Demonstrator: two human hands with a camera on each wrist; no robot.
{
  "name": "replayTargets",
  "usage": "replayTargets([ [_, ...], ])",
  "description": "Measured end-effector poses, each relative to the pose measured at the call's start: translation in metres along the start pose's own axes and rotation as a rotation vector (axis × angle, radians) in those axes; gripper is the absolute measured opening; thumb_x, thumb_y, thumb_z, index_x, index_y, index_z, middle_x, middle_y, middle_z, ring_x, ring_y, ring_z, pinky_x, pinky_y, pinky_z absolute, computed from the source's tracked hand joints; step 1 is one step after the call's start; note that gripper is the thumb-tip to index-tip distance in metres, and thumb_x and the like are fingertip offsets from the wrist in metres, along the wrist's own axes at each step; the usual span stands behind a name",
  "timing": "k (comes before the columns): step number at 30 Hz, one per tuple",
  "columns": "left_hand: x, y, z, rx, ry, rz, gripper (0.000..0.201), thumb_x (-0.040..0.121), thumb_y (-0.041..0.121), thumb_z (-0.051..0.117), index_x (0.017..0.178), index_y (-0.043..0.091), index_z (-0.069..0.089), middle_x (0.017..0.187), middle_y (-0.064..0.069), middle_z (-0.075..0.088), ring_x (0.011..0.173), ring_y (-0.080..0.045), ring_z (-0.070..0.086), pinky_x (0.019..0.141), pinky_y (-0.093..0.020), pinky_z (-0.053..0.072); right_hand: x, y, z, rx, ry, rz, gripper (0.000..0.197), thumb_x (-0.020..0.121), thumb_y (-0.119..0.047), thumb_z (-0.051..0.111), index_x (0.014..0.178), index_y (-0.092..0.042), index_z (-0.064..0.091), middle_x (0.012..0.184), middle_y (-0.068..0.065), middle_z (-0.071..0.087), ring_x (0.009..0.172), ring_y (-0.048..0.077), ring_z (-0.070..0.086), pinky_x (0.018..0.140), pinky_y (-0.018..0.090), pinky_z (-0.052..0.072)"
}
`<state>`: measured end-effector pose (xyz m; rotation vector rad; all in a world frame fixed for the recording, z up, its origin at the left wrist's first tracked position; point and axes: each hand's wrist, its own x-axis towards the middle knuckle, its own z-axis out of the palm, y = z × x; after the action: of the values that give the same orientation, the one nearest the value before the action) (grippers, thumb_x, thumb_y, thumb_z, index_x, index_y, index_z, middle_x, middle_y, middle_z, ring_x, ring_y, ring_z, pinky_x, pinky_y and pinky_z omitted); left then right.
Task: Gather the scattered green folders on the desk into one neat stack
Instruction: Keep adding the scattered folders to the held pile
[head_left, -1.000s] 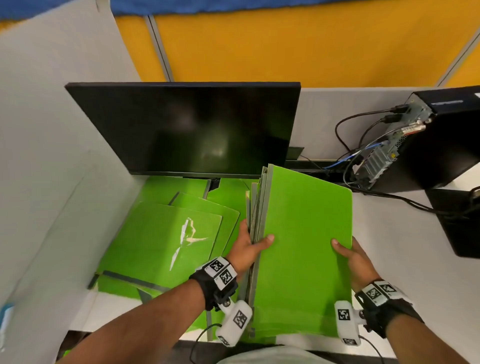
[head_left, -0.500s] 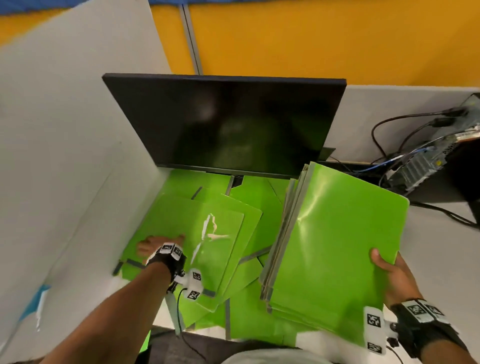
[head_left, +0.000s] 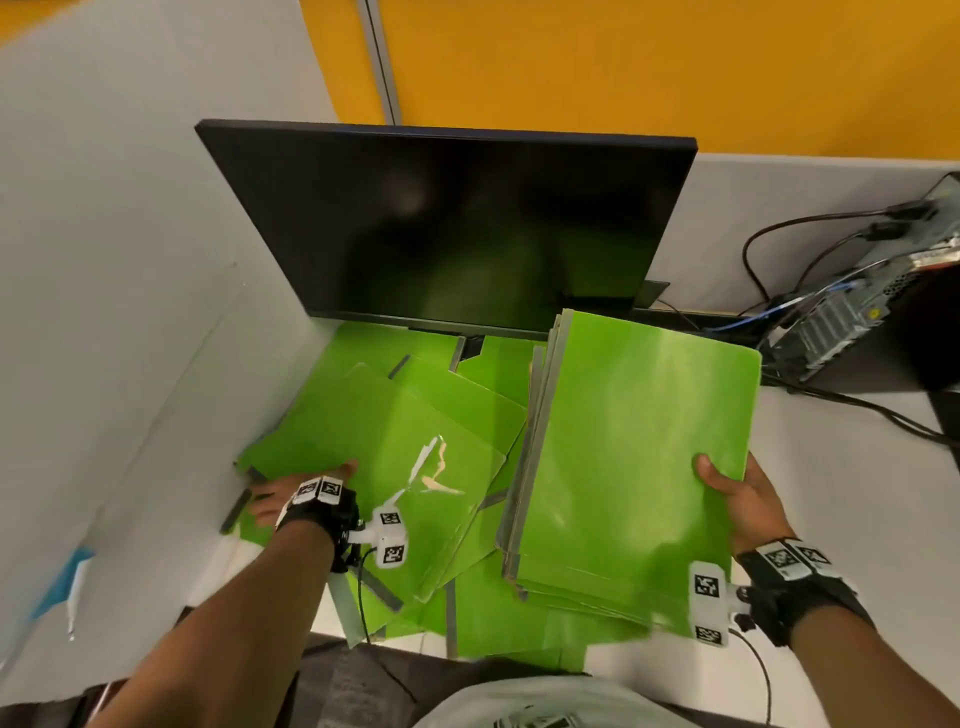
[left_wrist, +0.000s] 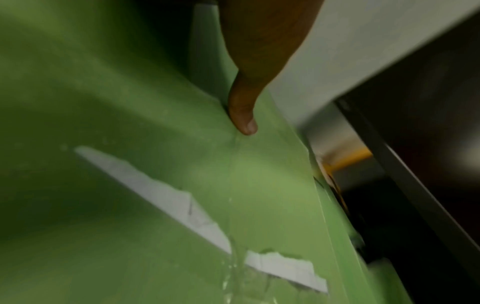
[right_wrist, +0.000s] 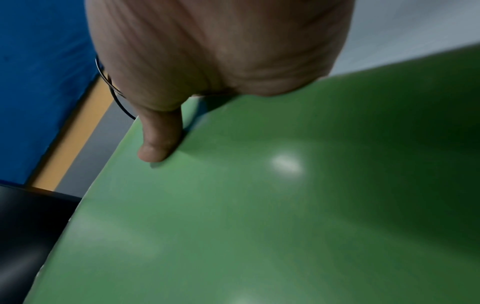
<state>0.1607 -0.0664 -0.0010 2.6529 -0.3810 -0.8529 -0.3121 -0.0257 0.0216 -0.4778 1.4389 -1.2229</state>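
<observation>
My right hand (head_left: 748, 499) is gripping the gathered stack of green folders (head_left: 634, 457), thumb on top; my left hand (head_left: 296, 491) is pinching the torn folder (head_left: 415, 467) on the desk (head_left: 841, 519).

A dark monitor (head_left: 457, 228) stands beside a cabled computer case (head_left: 852, 317) on the desk (head_left: 857, 493)

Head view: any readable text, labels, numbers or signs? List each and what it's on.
No readable text in any view.
Wrist tags: black-and-white square codes, no letters.
Torn label on the folder under the left hand: no print visible.
Monitor: dark.
Computer: any markings too small to read.
</observation>
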Motion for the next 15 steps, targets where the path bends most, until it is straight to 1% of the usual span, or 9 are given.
replayTargets([
  [1,-0.017,0.008,-0.007,-0.029,0.085,0.013,0.117,0.060,0.040,0.086,0.146,0.002,0.018,0.148,-0.026,0.023,0.137,-0.042,0.026,0.111,-0.052,0.027,0.000,-0.002,0.000,-0.002,0.001,-0.003,0.089,0.025,-0.050,0.094,0.108,-0.028,0.070,0.110,0.009,0.073,0.101,0.036,0.067,0.087,0.061,0.050],
  [3,-0.028,0.015,-0.006,-0.080,0.148,0.169,0.117,0.055,0.029,0.091,0.143,0.004,0.019,0.141,-0.026,0.029,0.127,-0.042,0.037,0.105,-0.050,0.035,-0.003,-0.005,-0.001,-0.001,0.013,-0.009,0.092,0.023,-0.050,0.094,0.109,-0.028,0.070,0.112,0.010,0.072,0.100,0.036,0.067,0.086,0.061,0.051],
  [6,-0.020,0.023,-0.003,-0.175,0.049,0.442,0.108,0.065,0.015,0.086,0.149,0.017,0.018,0.145,-0.025,0.021,0.130,-0.044,0.035,0.109,-0.045,0.035,-0.009,-0.009,-0.004,0.014,0.027,-0.011,0.094,0.029,-0.046,0.093,0.117,-0.024,0.067,0.116,0.014,0.070,0.103,0.038,0.066,0.086,0.062,0.050],
  [8,-0.003,0.033,-0.001,-0.175,-0.049,0.569,0.101,0.070,0.015,0.082,0.149,0.029,0.021,0.149,-0.022,0.018,0.136,-0.039,0.030,0.114,-0.043,0.030,-0.013,-0.010,-0.007,0.009,0.042,-0.016,0.084,0.041,-0.040,0.091,0.119,-0.023,0.066,0.119,0.016,0.069,0.107,0.041,0.065,0.087,0.065,0.048],
  [9,0.001,0.039,-0.001,-0.150,-0.112,0.629,0.100,0.070,0.015,0.082,0.148,0.032,0.022,0.150,-0.019,0.020,0.138,-0.036,0.029,0.115,-0.044,0.029,-0.015,-0.011,-0.009,0.010,0.051,-0.020,0.073,0.052,-0.035,0.088,0.120,-0.023,0.065,0.120,0.017,0.068,0.108,0.042,0.064,0.088,0.065,0.048],
  [11,0.009,0.049,0.001,-0.090,-0.298,0.744,0.097,0.070,0.007,0.081,0.148,0.025,0.026,0.149,-0.013,0.033,0.137,-0.029,0.036,0.114,-0.045,0.031,-0.017,-0.010,-0.013,0.018,0.068,-0.018,0.050,0.075,-0.019,0.076,0.123,-0.021,0.063,0.123,0.018,0.066,0.111,0.043,0.062,0.089,0.062,0.048],
  [13,0.010,0.058,0.007,-0.003,-0.440,0.724,0.080,0.075,0.000,0.076,0.143,0.008,0.035,0.134,-0.010,0.050,0.119,-0.022,0.050,0.107,-0.038,0.039,-0.018,-0.009,-0.016,0.030,0.053,-0.012,0.051,0.077,-0.015,0.073,0.127,-0.019,0.061,0.123,0.018,0.066,0.111,0.043,0.062,0.087,0.058,0.050],
  [14,0.012,0.060,0.012,0.067,-0.409,0.706,0.069,0.077,0.005,0.075,0.138,0.004,0.042,0.125,-0.012,0.057,0.109,-0.021,0.054,0.102,-0.036,0.042,-0.020,-0.010,-0.017,0.026,0.040,-0.017,0.056,0.074,-0.017,0.074,0.127,-0.018,0.060,0.123,0.018,0.066,0.109,0.042,0.062,0.084,0.056,0.051],
  [15,0.011,0.061,0.014,0.167,-0.316,0.689,0.062,0.079,0.016,0.075,0.134,0.003,0.048,0.118,-0.014,0.061,0.105,-0.024,0.057,0.099,-0.035,0.044,-0.021,-0.010,-0.018,0.013,0.036,-0.024,0.055,0.073,-0.016,0.073,0.127,-0.018,0.060,0.121,0.017,0.067,0.107,0.040,0.064,0.080,0.052,0.053],
])
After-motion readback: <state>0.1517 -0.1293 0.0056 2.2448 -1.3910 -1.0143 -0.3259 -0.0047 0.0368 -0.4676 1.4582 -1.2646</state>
